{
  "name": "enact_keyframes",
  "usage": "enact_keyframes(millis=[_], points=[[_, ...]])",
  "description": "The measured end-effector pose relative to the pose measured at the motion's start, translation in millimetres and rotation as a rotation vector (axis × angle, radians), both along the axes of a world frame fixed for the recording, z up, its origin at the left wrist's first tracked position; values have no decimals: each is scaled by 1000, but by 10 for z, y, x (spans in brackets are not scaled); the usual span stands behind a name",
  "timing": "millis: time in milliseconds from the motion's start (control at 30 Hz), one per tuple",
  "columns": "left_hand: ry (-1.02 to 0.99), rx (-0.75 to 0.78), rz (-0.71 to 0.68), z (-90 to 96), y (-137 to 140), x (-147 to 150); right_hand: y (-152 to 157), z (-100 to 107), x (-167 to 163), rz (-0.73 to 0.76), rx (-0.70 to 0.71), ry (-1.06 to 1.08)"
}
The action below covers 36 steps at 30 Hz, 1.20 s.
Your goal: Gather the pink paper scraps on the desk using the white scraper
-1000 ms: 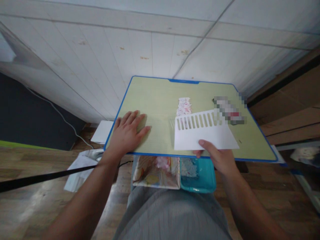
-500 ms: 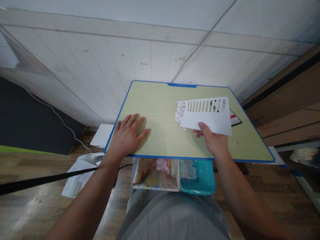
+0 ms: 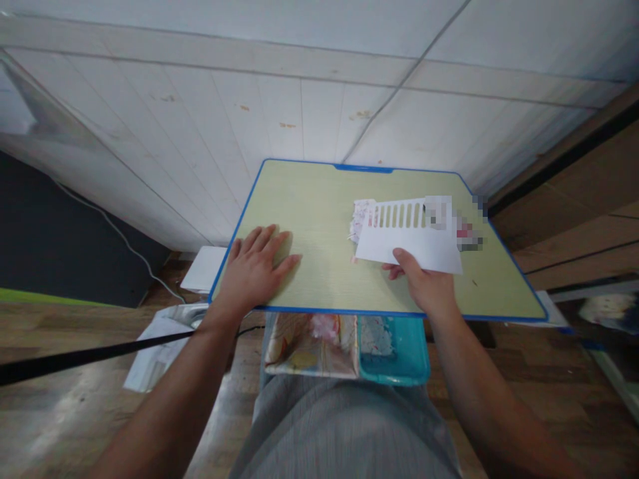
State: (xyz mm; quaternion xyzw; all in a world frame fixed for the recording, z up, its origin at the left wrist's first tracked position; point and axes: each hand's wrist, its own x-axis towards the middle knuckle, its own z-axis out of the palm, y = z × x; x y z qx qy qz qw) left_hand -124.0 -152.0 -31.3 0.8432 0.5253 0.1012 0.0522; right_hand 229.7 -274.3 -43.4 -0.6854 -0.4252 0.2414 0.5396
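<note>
My left hand (image 3: 257, 266) lies flat on the left side of the pale green tabletop (image 3: 319, 199), fingers spread and holding nothing. In my right hand (image 3: 426, 283) is a white slotted card (image 3: 404, 249), gripped by its near edge with the thumb on top. A row of oblong cut-outs runs along the card's far side. Small white and pinkish pieces (image 3: 357, 219) lie in a heap at the card's left end, partly covered by it. A blurred object with a bit of red (image 3: 465, 233) lies behind the card's right end.
Below the table's near edge are a patterned lined container (image 3: 294, 366) with pink material inside and a turquoise basket (image 3: 422, 369) holding whitish pieces. A white panelled wall (image 3: 279, 106) stands behind the table. A black strap (image 3: 100, 352) crosses at left.
The slotted card has shifted slightly left and towards me, covering more of the heap's right side. My left hand has stayed in place.
</note>
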Motion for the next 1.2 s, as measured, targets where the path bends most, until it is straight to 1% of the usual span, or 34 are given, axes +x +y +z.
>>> enact_keyframes(millis=[100,200,300,400,500,600,667,733,867,967,1100,1200], points=[[-4,4,4,1,1,-1,-17,-2,4,-5,25,19],[-6,-2,8,19,-5,9,-41,7,18,-4,7,9],[0,-18,7,47,-16,20,-82,15,23,-23,-16,-18],[6,-27,4,66,-25,25,-144,18,13,-9,-32,-44],[3,-23,6,64,-24,24,-211,22,9,-61,-3,-87],[-3,-19,10,50,-17,20,-260,27,39,-31,-4,-126],[-10,-18,9,39,-12,18,-278,28,76,-25,2,-109],[-21,-17,7,31,-7,16,-291,27,110,-52,19,-84],[-28,-21,10,29,-5,13,-327,29,127,-40,19,-80],[-22,-31,7,35,-8,11,-356,29,115,-79,30,-77],[-19,-21,7,35,-12,11,-356,22,147,-95,32,-74],[-20,-18,4,31,-11,13,-317,25,192,-163,71,-23]])
